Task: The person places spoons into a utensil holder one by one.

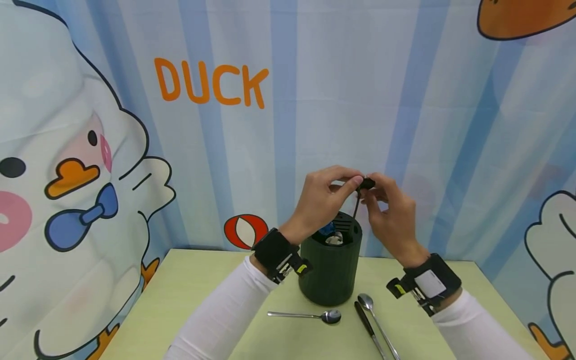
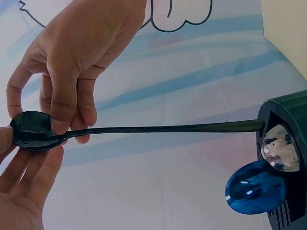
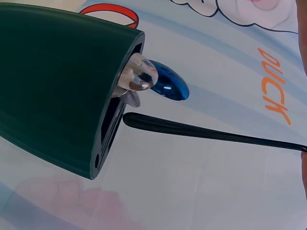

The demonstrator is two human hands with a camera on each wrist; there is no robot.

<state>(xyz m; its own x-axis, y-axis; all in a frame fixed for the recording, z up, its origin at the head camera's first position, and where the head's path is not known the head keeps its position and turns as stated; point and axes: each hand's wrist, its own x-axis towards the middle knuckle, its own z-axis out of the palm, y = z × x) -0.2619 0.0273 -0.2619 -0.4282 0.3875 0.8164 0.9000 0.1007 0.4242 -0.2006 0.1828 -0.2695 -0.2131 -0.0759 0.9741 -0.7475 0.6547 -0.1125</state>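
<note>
A black spoon [image 2: 172, 128] hangs handle-down, its bowl between both hands. My left hand [image 1: 325, 197] pinches the bowl between thumb and fingers. From the other side, the fingers of my right hand [image 1: 393, 212] grip the same bowl near its neck. Below them stands a dark green utensil holder [image 1: 328, 275] with a slotted top. The handle's rounded end shows at the holder's opening in the right wrist view, close to the slotted part. Inside the holder sit a blue spoon [image 3: 169, 82] and a shiny silver spoon [image 3: 139, 73], bowls up.
On the pale yellow table [image 1: 202, 280], a silver spoon [image 1: 330, 316] lies crosswise before the holder. To its right lie a black-handled utensil [image 1: 365, 320] and another silver spoon [image 1: 366, 301], side by side. A striped duck-print curtain [image 1: 351, 100] hangs behind the table.
</note>
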